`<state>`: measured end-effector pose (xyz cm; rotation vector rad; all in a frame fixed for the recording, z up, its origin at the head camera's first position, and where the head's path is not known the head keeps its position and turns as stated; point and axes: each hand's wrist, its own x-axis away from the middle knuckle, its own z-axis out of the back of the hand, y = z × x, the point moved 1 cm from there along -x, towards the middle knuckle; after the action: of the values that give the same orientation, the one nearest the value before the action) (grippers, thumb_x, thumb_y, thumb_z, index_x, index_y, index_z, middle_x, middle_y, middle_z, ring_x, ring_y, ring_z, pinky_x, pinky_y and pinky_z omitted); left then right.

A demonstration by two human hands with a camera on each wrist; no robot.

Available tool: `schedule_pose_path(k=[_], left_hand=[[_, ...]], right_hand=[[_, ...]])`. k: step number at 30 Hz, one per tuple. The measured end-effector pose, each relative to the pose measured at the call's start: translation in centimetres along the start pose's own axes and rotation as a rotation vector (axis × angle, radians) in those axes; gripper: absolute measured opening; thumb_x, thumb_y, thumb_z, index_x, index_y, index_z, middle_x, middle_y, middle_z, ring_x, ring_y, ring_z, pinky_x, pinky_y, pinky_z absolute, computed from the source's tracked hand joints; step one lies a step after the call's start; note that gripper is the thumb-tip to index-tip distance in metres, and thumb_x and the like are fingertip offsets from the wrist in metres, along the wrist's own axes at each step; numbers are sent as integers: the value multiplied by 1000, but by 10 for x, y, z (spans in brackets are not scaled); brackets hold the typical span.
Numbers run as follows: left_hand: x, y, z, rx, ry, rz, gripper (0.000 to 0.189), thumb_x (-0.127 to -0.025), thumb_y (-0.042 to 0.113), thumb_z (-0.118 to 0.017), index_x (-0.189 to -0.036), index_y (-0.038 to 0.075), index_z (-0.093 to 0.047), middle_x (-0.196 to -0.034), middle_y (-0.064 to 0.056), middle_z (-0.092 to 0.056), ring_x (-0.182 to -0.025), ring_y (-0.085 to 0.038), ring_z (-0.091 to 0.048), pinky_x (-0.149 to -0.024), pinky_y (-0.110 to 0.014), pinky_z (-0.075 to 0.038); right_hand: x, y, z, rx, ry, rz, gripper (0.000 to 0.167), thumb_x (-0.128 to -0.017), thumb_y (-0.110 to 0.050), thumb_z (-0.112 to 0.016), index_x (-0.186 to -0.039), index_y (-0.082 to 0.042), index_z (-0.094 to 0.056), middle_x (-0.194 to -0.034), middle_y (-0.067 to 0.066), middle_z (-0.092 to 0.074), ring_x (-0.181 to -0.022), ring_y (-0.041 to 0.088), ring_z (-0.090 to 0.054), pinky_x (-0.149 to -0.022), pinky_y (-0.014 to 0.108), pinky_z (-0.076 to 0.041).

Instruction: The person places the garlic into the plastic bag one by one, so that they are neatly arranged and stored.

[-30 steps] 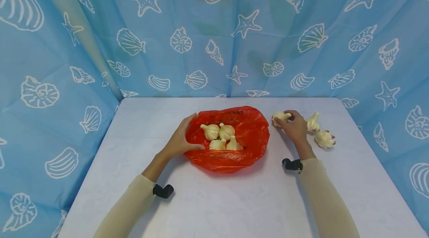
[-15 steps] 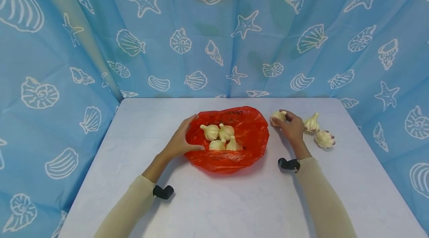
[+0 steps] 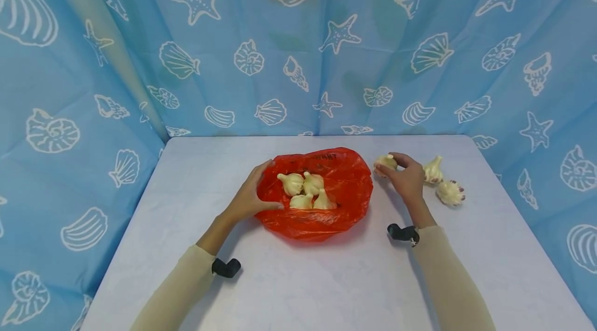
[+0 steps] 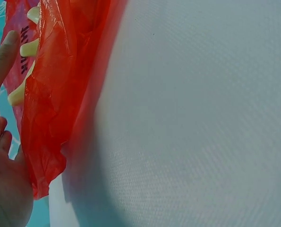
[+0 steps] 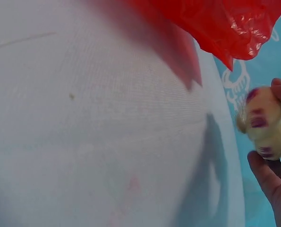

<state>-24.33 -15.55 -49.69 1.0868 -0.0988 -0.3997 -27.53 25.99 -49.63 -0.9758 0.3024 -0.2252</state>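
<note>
A red plastic bag lies with its mouth wide, several garlic bulbs inside it. My left hand rests against the bag's left side, thumb stretched along the near rim and fingers at the far left edge. Black lettering shows on the bag in the left wrist view, beyond the thumb. Just right of the bag, my right hand pinches a garlic bulb between thumb and fingers. Purple marks dot this bulb in the right wrist view, where a shadow falls on the table below.
Two more garlic bulbs, one upright and one on its side, lie right of my right hand on the white table. A blue curtain with white shells and starfish stands behind the table and along its sides.
My right hand has moved slightly left with the garlic bulb, closer to the bag, and the bulb has turned a little. The left hand and the bag keep their places.
</note>
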Motion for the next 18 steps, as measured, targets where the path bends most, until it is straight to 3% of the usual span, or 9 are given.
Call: schedule_pose_path(k=[8,18], left_hand=[[0,-2,-2,-1,-5,-9,105,-70,26,-89,-154,22,-26,-153,3,-31,-139,-23,-33,-98,-50,-47],[0,-1,-2,-13,-6,-13,105,-69,27,-89,-154,22,-26,-152,2,-33,-137,-23,-35,-95,-49,-49]], right_hand=[[10,-12,1,4,-58,63,46,-86,-35,-75,-122,-8,-69,-124,13,-65,-116,31,-58,-94,47,-50],[14,-39,11,-60,-5,219,46,-82,-32,-80,-119,-7,-70,-119,10,-68,-112,26,-62,-91,44,-52]])
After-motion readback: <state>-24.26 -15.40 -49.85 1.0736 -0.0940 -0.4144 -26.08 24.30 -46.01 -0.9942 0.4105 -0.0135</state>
